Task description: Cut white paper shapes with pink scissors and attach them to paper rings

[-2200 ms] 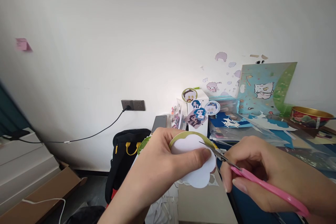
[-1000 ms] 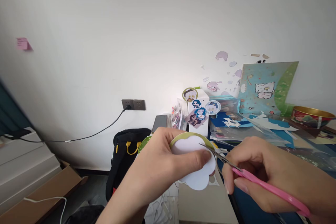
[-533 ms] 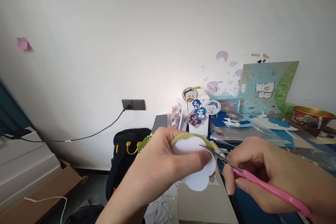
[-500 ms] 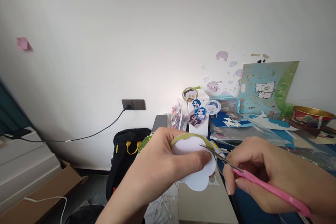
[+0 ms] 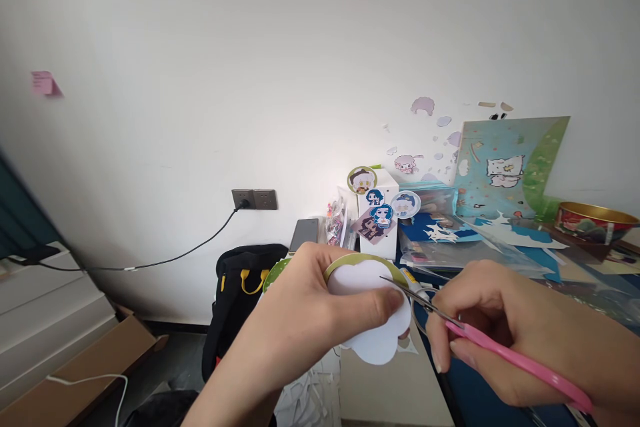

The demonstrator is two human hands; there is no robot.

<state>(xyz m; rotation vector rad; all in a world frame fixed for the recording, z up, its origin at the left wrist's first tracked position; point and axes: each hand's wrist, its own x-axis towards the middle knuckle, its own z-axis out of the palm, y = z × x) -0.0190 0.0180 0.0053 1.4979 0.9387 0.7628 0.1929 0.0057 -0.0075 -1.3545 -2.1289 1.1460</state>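
Between the thumb and fingers of my left hand (image 5: 320,300) is a white paper cutout (image 5: 373,340) with a scalloped edge. A green paper strip (image 5: 357,259) curves along its top, and a green dotted paper piece (image 5: 276,273) shows behind the hand. My right hand (image 5: 505,327) is closed around pink-handled scissors (image 5: 520,357). Their thin metal blades lie against the upper right of the cutout, the tip close to my left thumb. Whether paper sits between the blades is too fine to tell.
Behind my hands stands a white box (image 5: 385,240) covered with round stickers. A phone (image 5: 304,235), plastic bags (image 5: 475,257), a red tin (image 5: 595,221) and a picture board (image 5: 510,167) are nearby. White paper scraps (image 5: 310,397) lie below. A black backpack (image 5: 230,307) leans left.
Almost everything holds still. Only the fingers of my right hand on the scissors shift very slightly.
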